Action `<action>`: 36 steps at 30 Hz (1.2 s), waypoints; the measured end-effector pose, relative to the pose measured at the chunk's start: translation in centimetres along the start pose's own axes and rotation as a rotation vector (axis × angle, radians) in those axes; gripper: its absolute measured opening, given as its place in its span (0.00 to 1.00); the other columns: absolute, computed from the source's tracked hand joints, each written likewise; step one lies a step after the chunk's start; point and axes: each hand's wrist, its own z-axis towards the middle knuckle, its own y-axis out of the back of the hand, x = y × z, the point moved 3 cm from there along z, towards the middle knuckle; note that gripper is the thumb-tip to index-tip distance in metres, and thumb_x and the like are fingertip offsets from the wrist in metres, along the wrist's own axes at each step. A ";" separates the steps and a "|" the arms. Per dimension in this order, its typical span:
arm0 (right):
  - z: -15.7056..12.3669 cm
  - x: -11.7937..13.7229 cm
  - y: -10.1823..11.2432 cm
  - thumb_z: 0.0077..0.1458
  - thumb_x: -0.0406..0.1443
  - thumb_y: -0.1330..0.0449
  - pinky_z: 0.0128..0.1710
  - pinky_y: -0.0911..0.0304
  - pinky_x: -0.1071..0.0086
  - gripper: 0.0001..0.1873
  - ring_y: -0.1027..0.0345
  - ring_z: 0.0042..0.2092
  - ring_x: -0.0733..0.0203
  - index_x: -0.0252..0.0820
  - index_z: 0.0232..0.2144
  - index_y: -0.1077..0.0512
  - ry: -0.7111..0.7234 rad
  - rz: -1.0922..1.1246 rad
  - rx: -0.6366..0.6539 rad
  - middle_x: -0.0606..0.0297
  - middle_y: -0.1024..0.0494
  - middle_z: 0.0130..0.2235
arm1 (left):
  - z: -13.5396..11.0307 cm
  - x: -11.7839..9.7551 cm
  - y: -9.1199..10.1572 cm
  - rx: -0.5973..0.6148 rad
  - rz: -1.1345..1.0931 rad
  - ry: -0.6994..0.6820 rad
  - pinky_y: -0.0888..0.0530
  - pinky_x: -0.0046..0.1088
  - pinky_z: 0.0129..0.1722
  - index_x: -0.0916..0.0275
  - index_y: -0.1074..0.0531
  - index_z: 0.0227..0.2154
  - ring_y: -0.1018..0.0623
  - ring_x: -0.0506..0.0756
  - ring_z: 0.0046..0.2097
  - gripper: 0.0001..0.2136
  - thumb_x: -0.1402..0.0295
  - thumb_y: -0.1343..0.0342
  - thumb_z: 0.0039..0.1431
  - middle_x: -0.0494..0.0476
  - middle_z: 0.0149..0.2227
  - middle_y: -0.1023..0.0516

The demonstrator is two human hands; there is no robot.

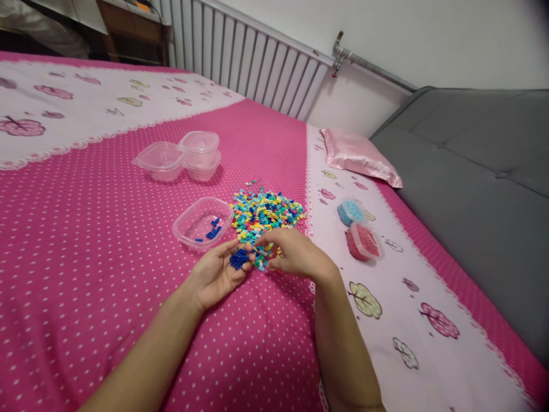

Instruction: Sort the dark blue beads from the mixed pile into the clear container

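A heap of small mixed-colour bricks [266,213] lies on the pink dotted bedspread [86,229]. My left hand [218,273] rests palm up at the heap's near edge, cupping a small pile of dark blue bricks [238,258]. My right hand [291,252] is beside it, fingers curled in a pinch at the heap's near edge; what they hold is too small to name. A clear plastic tub [189,232] with a few dark blue bricks in it stands just left of the heap.
Empty clear tubs [160,162] stand further back on the bed. A tub of light blue bricks [350,212] and a tub of red bricks [362,241] sit to the right. A pink pillow [358,155], a grey sofa [472,183] and a radiator [249,60] lie beyond.
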 end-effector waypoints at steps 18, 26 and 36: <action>1.9 -3.9 -0.6 0.47 0.32 0.38 0.36 0.43 0.73 0.10 0.33 0.42 0.61 0.48 0.35 0.25 -0.288 -0.284 -0.073 0.65 0.26 0.41 | 0.1 -0.2 0.4 -0.047 0.005 -0.078 0.44 0.15 0.10 0.68 0.34 0.26 0.36 0.46 0.18 0.11 0.72 0.59 0.60 0.55 0.22 0.33; 0.4 -7.8 1.1 0.47 0.30 0.43 0.36 0.40 0.72 0.16 0.31 0.42 0.60 0.50 0.39 0.26 -0.544 -0.259 -0.198 0.67 0.24 0.42 | 0.2 -0.1 0.4 -0.074 -0.001 -0.091 0.33 0.17 0.15 0.69 0.33 0.26 0.31 0.47 0.21 0.11 0.73 0.58 0.59 0.58 0.23 0.30; 0.6 -6.1 1.4 0.48 0.30 0.41 0.36 0.38 0.72 0.10 0.30 0.35 0.63 0.43 0.34 0.24 -0.397 -0.093 -0.217 0.65 0.22 0.33 | 0.4 0.0 0.3 -0.110 -0.023 -0.102 0.29 0.18 0.19 0.69 0.32 0.27 0.29 0.47 0.23 0.10 0.75 0.57 0.60 0.59 0.24 0.28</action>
